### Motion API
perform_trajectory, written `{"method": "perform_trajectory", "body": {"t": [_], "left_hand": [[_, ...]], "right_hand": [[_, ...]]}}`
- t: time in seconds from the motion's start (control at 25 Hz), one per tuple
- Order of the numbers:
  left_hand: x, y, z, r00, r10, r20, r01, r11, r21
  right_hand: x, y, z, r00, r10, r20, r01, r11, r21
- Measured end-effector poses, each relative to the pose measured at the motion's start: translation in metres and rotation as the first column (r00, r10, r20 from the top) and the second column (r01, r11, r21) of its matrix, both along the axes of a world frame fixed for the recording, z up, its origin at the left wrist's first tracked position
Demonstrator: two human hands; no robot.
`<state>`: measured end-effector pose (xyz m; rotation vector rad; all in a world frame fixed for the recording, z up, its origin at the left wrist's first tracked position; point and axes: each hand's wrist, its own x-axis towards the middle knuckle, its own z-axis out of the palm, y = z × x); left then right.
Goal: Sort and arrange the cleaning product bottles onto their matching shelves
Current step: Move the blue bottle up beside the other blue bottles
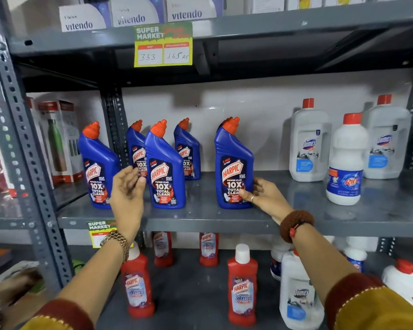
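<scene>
Several blue Harpic bottles with orange caps stand on the grey middle shelf (296, 217). My right hand (262, 194) grips the lower right side of the rightmost blue Harpic bottle (234, 167), which stands upright on the shelf. My left hand (128, 186) hovers with fingers apart between the leftmost blue bottle (97, 165) and the front middle one (163, 167), holding nothing. Further right on the same shelf stand two grey Domex jugs (308, 144) and a white Rin bottle (346, 160).
The lower shelf holds several red Harpic bottles (242, 287), a Domex jug (296, 296) and white bottles. Boxes marked vitendo (131, 13) sit on the top shelf above a yellow price tag (162, 46). A perforated steel upright (29, 163) borders the left, with boxed flasks (57, 141) behind it.
</scene>
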<state>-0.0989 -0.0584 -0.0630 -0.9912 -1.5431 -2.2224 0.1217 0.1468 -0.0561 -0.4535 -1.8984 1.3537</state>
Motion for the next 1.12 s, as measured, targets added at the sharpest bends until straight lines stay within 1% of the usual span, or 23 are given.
{"method": "perform_trajectory", "body": {"t": [0.04,0.12,0.2,0.24,0.32,0.48,0.8,1.04,1.12], "left_hand": [[-0.005,0.002,-0.003,0.999,-0.032,0.017,0.034,0.994,-0.106],[-0.014,0.003,-0.007,0.993,-0.108,0.052,0.119,0.947,-0.298],[-0.019,0.003,-0.006,0.979,-0.180,0.091,0.202,0.887,-0.416],[-0.020,0.002,-0.004,0.977,-0.190,0.095,0.213,0.859,-0.466],[-0.021,0.003,-0.003,0.983,-0.167,0.078,0.183,0.822,-0.539],[-0.025,0.004,-0.002,0.990,-0.123,0.070,0.141,0.802,-0.580],[-0.026,0.006,-0.004,0.994,-0.096,0.052,0.108,0.809,-0.577],[-0.030,0.007,-0.006,0.995,-0.094,0.039,0.099,0.807,-0.583],[-0.029,0.007,-0.005,0.995,-0.090,0.047,0.100,0.797,-0.595]], "right_hand": [[0.000,0.000,0.000,1.000,0.002,0.011,-0.002,1.000,0.002],[0.000,-0.001,0.000,0.999,0.005,0.037,-0.005,1.000,0.004],[-0.001,0.000,0.000,0.998,-0.001,0.067,0.000,1.000,0.016],[-0.001,0.000,0.000,0.997,-0.008,0.078,0.007,1.000,0.016],[-0.001,0.001,-0.001,0.995,-0.023,0.092,0.022,1.000,0.012],[-0.003,0.003,-0.002,0.993,-0.050,0.110,0.047,0.998,0.029],[-0.005,0.004,-0.003,0.983,-0.116,0.139,0.105,0.991,0.079],[-0.007,0.002,-0.003,0.971,-0.176,0.159,0.154,0.977,0.146],[-0.006,0.002,-0.004,0.973,-0.164,0.161,0.139,0.978,0.153]]}}
